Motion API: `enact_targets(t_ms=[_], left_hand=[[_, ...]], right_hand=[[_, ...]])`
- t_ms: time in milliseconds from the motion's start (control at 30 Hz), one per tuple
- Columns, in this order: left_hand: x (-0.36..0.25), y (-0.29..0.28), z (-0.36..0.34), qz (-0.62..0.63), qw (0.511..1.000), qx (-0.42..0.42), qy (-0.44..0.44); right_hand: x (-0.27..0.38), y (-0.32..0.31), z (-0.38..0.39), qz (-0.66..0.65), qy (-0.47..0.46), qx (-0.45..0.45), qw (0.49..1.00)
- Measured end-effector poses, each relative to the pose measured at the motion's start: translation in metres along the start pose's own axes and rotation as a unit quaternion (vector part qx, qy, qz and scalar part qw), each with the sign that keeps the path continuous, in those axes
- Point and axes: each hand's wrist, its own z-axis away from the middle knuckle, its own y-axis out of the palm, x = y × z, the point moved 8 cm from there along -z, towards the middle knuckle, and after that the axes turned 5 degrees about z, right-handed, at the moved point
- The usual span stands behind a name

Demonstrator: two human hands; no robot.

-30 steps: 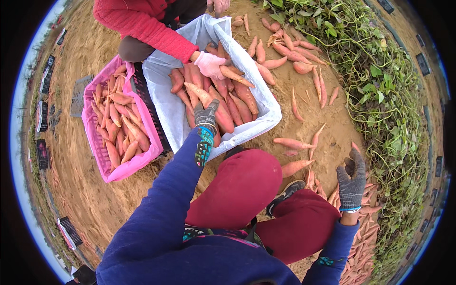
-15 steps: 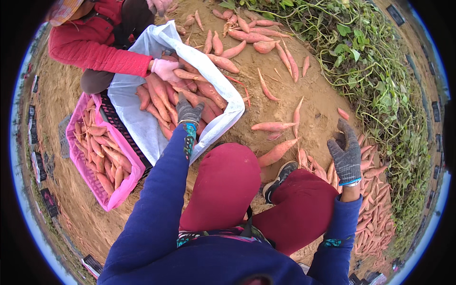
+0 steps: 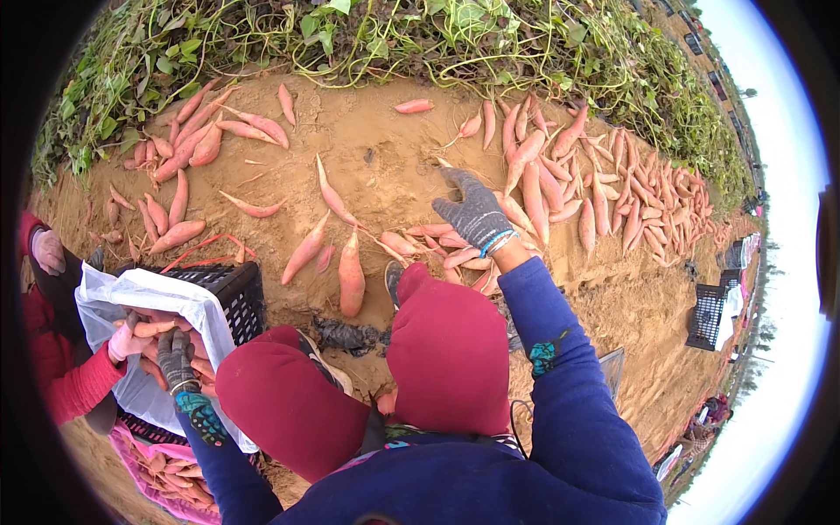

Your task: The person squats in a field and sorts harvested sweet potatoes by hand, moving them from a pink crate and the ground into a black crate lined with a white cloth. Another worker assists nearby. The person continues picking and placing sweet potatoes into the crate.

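Observation:
My right hand (image 3: 475, 210), in a grey knit glove, is over the near end of a long heap of sweet potatoes (image 3: 534, 188). Its thumb stands apart from the fingers and no sweet potato shows in it. At the lower left, my left hand (image 3: 178, 360), gloved alike, lies with outstretched fingers on sweet potatoes inside a black crate (image 3: 241, 293) lined with white cloth (image 3: 140, 293). Beside it, a co-worker's pink-gloved hand (image 3: 129, 339) holds a sweet potato (image 3: 154, 329) over the crate.
A pink-lined container (image 3: 131, 455) of smaller sweet potatoes stands at the lower left. Loose sweet potatoes (image 3: 352, 276) lie on the soil before my knees. Green vines (image 3: 394, 44) border the far side. Black crates (image 3: 707, 317) stand farther right.
The view has swung right, bringing the long heap to the middle. My right hand is now above its near end; my left hand remains in the crate. The co-worker's hand has lifted a sweet potato.

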Motion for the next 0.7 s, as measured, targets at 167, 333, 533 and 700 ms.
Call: enact_targets(t_ms=[167, 333, 533, 700], left_hand=[[-0.111, 0.037, 0.083, 0.068, 0.981, -0.044, 0.175], [-0.209, 0.196, 0.088, 0.0, 0.977, 0.104, 0.189], [-0.194, 0.4, 0.073, -0.025, 0.942, 0.329, 0.057], [-0.101, 0.549, 0.046, 0.145, 0.911, 0.337, -0.188]], right_hand=[[-0.26, -0.004, 0.008, 0.033, 0.344, -0.167, 0.923], [-0.362, 0.014, -0.017, 0.06, 0.439, -0.148, 0.884], [-0.3, -0.001, -0.059, -0.133, 0.423, -0.255, 0.859], [-0.15, 0.045, -0.025, -0.343, 0.198, -0.124, 0.91]])
